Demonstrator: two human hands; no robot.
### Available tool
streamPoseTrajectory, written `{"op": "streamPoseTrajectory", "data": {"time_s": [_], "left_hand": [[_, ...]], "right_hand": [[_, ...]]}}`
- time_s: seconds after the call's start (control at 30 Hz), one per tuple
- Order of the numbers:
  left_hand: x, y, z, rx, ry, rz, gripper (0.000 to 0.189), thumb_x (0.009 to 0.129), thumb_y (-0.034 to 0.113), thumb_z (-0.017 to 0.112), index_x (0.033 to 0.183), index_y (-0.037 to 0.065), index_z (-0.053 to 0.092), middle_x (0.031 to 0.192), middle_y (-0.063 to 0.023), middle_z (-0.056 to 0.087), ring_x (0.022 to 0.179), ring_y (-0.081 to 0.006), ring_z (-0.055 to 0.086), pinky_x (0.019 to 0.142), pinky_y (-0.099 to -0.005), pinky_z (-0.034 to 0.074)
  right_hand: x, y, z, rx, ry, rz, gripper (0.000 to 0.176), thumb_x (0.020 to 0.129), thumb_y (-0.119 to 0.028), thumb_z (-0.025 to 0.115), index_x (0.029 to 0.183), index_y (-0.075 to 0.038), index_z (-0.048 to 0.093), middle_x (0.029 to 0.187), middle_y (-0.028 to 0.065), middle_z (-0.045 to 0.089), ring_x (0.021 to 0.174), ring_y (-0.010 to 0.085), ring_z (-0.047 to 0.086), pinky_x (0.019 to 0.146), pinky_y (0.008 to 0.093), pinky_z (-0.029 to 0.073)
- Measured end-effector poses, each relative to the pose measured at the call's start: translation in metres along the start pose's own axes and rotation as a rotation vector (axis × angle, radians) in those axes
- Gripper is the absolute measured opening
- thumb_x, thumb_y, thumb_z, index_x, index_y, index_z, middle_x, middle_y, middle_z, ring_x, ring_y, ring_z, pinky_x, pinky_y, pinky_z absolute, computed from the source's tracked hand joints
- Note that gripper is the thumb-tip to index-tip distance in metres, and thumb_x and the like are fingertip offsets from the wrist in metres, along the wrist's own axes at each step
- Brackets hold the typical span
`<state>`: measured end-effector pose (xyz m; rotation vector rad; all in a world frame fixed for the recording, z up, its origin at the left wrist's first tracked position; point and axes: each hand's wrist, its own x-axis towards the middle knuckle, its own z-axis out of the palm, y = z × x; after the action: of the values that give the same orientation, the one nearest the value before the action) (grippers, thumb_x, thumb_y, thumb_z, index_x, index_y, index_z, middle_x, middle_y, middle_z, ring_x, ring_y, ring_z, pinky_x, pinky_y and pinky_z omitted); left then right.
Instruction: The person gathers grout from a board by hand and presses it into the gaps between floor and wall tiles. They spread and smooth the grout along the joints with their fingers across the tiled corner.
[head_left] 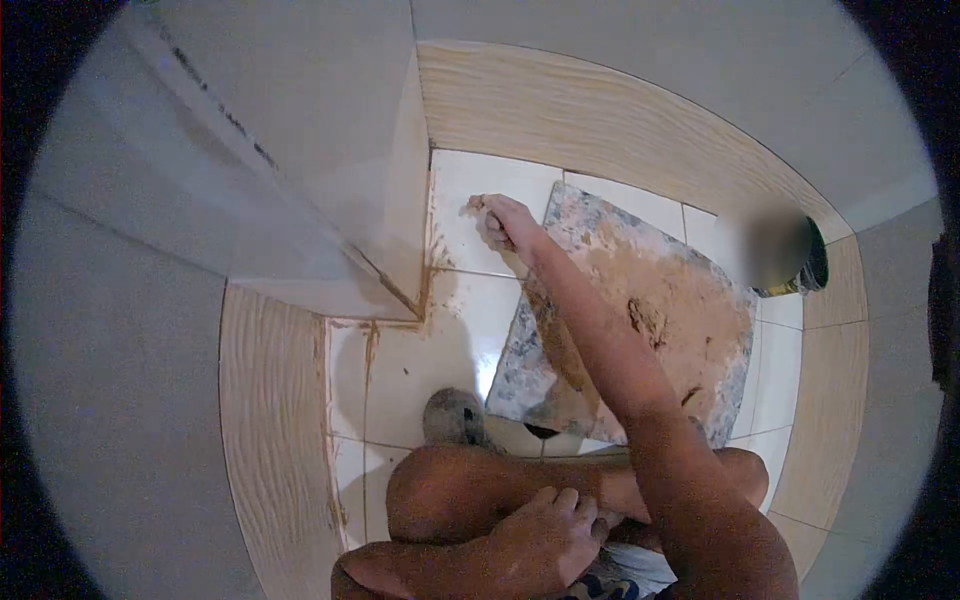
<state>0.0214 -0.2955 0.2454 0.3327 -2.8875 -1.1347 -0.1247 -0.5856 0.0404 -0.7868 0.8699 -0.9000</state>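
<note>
My right hand [503,222] reaches out over the white floor tiles [490,172], its fingers pinched on a small lump of brown paste [474,204]. The hand is close to the foot of the wall corner. Below my forearm lies a mottled grey sheet [520,355] with brown paste [640,270] smeared over most of its top. My left hand [560,530] rests on my bent leg, holding nothing, with its fingers apart and slightly bent.
A projecting wall corner [400,220] has brown smears [425,290] along its base joint. Wavy-patterned wall tiles [600,110] border the floor. A dark container [815,255], partly blurred, stands at the right. My shoe [453,415] is beside the sheet.
</note>
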Motion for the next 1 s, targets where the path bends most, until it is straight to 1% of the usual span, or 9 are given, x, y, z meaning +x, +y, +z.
{"op": "streamPoseTrajectory", "data": {"time_s": [0.13,0.33,0.4,0.53,0.63,0.7,0.8,0.93,1.0], "left_hand": [[-0.001,-0.013,-0.01,0.005,-0.051,-0.019,0.029,0.084,0.021,0.045,0.101,0.001,0.059,0.107,-0.0235,0.053,0.099,-0.0355,0.054,0.081,-0.0464,0.046],[0.005,-0.006,-0.017,-0.108,-0.126,-0.02,0.028,0.082,0.021,0.05,0.1,0.0,0.058,0.099,-0.0212,0.054,0.093,-0.0346,0.055,0.08,-0.0456,0.047],[0.007,-0.001,-0.018,-0.096,-0.097,-0.039,0.028,0.083,0.023,0.051,0.099,0.001,0.058,0.096,-0.0196,0.054,0.092,-0.0339,0.055,0.079,-0.0449,0.047],[0.004,0.001,-0.002,-0.01,-0.079,-0.056,0.03,0.086,0.029,0.053,0.097,0.002,0.058,0.09,-0.0155,0.055,0.087,-0.0315,0.055,0.075,-0.0425,0.047],[0.005,0.001,0.011,0.04,0.051,-0.015,0.029,0.081,0.029,0.059,0.09,0.002,0.061,0.085,-0.014,0.058,0.08,-0.028,0.057,0.068,-0.0396,0.046],[0.006,0.003,0.013,0.043,0.065,-0.02,0.028,0.081,0.029,0.059,0.089,0.002,0.061,0.085,-0.0141,0.058,0.081,-0.0282,0.057,0.068,-0.0398,0.046],[0.008,0.004,0.014,0.056,0.084,-0.022,0.028,0.081,0.03,0.059,0.088,0.003,0.061,0.085,-0.0142,0.058,0.081,-0.0285,0.057,0.069,-0.0403,0.046],[0.008,0.005,0.011,0.077,0.069,-0.036,0.028,0.082,0.03,0.058,0.088,0.003,0.061,0.085,-0.0137,0.059,0.08,-0.0282,0.057,0.068,-0.0409,0.046],[0.01,0.005,0.007,0.073,0.011,-0.051,0.03,0.085,0.032,0.055,0.091,0.003,0.06,0.086,-0.0143,0.057,0.082,-0.0292,0.057,0.073,-0.0419,0.047]], "right_hand": [[0.026,0.001,-0.001,0.106,0.112,-0.001,0.022,0.095,-0.027,0.049,0.105,-0.009,0.059,0.061,-0.0068,0.034,0.046,0.0043,0.028,0.041,0.0196,0.023],[-0.022,-0.017,-0.014,0.011,0.285,-0.071,0.021,0.092,-0.028,0.055,0.1,-0.009,0.061,0.063,-0.0076,0.042,0.052,0.0031,0.035,0.045,0.0193,0.027],[-0.032,-0.017,-0.031,-0.094,0.277,-0.076,0.02,0.087,-0.022,0.061,0.097,-0.005,0.065,0.072,-0.001,0.059,0.056,0.0053,0.044,0.047,0.0219,0.036],[-0.078,-0.036,-0.037,-0.198,0.364,-0.116,0.021,0.085,-0.019,0.065,0.099,-0.004,0.065,0.074,0.0005,0.061,0.059,0.0071,0.048,0.05,0.0218,0.04],[-0.094,-0.042,-0.064,-0.315,0.257,-0.132,0.021,0.082,-0.019,0.069,0.098,-0.007,0.062,0.078,-0.0031,0.06,0.062,0.0055,0.047,0.053,0.0212,0.036],[-0.107,-0.047,-0.073,-0.518,0.456,-0.192,0.019,0.081,-0.019,0.07,0.089,-0.003,0.066,0.075,0.0029,0.062,0.067,0.0115,0.054,0.061,0.0267,0.045],[-0.116,-0.051,-0.087,-0.66,0.503,-0.227,0.024,0.08,-0.025,0.07,0.088,-0.003,0.065,0.074,0.0028,0.062,0.072,0.0125,0.056,0.064,0.0291,0.046],[-0.118,-0.054,-0.091,-0.8,0.314,-0.27,0.025,0.082,-0.029,0.067,0.092,-0.007,0.063,0.073,0.0035,0.061,0.071,0.017,0.058,0.066,0.0331,0.047],[-0.127,-0.052,-0.078,-1.212,0.357,0.028,0.023,0.086,-0.03,0.061,0.097,-0.011,0.062,0.078,0.0097,0.059,0.085,0.0274,0.059,0.076,0.0399,0.046]]}}
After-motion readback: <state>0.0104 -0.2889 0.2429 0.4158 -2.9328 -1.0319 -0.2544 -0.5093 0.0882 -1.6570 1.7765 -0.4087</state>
